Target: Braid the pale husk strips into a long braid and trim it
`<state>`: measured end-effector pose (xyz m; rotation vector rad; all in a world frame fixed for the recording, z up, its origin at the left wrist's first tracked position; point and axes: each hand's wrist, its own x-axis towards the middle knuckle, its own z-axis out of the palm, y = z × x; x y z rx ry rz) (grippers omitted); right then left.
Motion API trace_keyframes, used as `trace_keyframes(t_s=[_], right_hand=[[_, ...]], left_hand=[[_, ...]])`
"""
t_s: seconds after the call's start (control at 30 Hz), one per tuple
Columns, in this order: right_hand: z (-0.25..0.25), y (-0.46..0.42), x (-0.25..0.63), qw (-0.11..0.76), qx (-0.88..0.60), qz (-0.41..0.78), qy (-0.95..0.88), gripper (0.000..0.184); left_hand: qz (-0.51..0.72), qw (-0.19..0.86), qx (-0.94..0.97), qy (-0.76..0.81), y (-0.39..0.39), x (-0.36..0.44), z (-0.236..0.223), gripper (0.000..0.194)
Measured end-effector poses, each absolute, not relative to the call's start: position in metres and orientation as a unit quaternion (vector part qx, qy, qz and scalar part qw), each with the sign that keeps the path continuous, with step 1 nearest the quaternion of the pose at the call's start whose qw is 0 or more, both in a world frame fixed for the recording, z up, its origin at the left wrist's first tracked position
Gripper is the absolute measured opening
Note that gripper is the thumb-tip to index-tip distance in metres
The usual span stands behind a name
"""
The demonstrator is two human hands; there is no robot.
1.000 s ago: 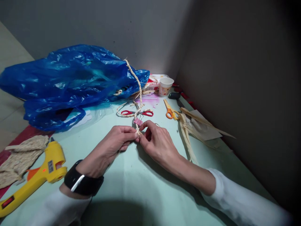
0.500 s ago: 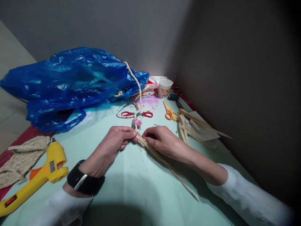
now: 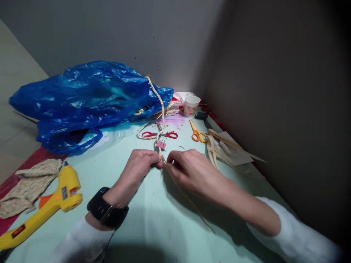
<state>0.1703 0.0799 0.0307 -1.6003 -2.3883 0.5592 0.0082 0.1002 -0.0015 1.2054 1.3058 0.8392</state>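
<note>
My left hand (image 3: 137, 171) and my right hand (image 3: 189, 171) meet at the middle of the pale green table (image 3: 153, 219), both pinched on the loose end of a braided straw cord (image 3: 161, 109). A pink binder clip (image 3: 161, 145) grips the cord just beyond my fingers. The cord runs away from me up to a blue plastic bag (image 3: 87, 98). Thin loose straw strips (image 3: 189, 201) trail from my fingers back under my right forearm. My left wrist wears a black watch.
Red scissors (image 3: 160, 135) and orange scissors (image 3: 196, 132) lie beyond the hands. More straw strips (image 3: 219, 148) are heaped on the right near the wall. A paper cup (image 3: 191, 104) stands at the back. A yellow glue gun (image 3: 44, 208) and a knitted cloth (image 3: 27, 186) lie on the left.
My right hand drew the straw strips out toward me, then came back to pinch at the cord end beside my left hand. The view shifted slightly.
</note>
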Motion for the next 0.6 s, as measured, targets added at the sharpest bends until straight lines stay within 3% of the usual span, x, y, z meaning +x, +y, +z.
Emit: trace_keyframes(t_s=[0.3, 0.53, 0.6], right_hand=[[0.003, 0.060, 0.145, 0.155, -0.522, 0.245, -0.802, 0.026], [-0.008, 0.048, 0.137, 0.033, -0.499, 0.082, -0.862, 0.048], [-0.005, 0.049, 0.139, 0.015, -0.483, 0.079, -0.872, 0.042]], left_hand=[[0.330, 0.604, 0.508, 0.517, 0.103, -0.003, -0.003, 0.023], [0.331, 0.664, 0.435, 0.510, 0.107, -0.005, -0.003, 0.010], [0.331, 0.673, 0.421, 0.510, 0.108, -0.005, -0.006, 0.010]])
